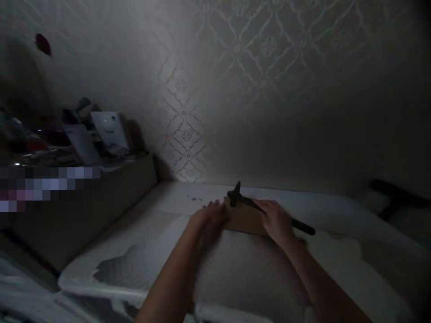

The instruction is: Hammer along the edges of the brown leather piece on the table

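My right hand point(278, 220) is wrapped around the dark handle of a hammer point(247, 200). The hammer's head sits at the left, just above a flat brown wooden board point(247, 220), and its handle end sticks out to the right of my hand. At the board's left end, my left hand point(213, 215) is closed against the edge, close to the hammer head. Whether anything small is pinched between its fingers, I cannot tell in the dim light. A few tiny dark pieces point(194, 198), possibly nails, lie on the white table point(175, 197) beyond my left hand.
A dark-sided cabinet point(111, 211) borders the table on the left, with a white box point(111, 128) and clutter on top. A patterned wall point(269, 112) rises behind the table. At the right is a dark blurred object point(392, 195). The tabletop covering has ragged patches.
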`<state>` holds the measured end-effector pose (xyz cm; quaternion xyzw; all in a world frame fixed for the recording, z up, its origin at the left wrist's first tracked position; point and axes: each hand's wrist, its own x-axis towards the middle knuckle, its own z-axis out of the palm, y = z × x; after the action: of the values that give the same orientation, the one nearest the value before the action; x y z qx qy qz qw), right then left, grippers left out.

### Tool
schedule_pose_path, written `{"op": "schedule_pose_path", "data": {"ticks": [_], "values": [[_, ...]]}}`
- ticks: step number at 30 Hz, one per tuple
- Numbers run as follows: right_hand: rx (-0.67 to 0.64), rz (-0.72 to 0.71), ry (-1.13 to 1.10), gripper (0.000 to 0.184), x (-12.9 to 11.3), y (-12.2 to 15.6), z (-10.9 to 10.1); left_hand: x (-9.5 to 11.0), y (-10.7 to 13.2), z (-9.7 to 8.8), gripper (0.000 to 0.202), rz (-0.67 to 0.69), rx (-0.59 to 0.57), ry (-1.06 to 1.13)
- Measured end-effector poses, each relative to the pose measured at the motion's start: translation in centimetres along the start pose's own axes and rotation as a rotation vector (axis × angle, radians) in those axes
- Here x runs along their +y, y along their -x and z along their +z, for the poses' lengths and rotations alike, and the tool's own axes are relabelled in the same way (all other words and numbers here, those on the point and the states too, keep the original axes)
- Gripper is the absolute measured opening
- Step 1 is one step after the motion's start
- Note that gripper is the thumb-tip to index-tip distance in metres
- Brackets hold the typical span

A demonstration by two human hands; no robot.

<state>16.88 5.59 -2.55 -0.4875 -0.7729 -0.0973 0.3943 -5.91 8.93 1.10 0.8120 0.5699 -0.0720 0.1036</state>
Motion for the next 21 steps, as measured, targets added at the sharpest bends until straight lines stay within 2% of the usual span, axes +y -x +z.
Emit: {"op": "schedule_pose_path", "data": {"ticks": [4,13,21], "values": [[0.004,-0.004,-0.01,0.051,-0.1,0.0,0.1,0.1,0.2,-0.3,0.065,-0.007,-0.041,0.077],[0.023,0.005,-0.002,0.053,-0.3,-0.3,0.8,-0.4,-0.7,0.5,0.068,-0.004,-0.028,0.117],[0.012,0.005,-0.028,0.051,-0.4,-0.4,0.7,-0.1,-0.1,-0.2,0.07,-0.002,-0.056,0.112]]}}
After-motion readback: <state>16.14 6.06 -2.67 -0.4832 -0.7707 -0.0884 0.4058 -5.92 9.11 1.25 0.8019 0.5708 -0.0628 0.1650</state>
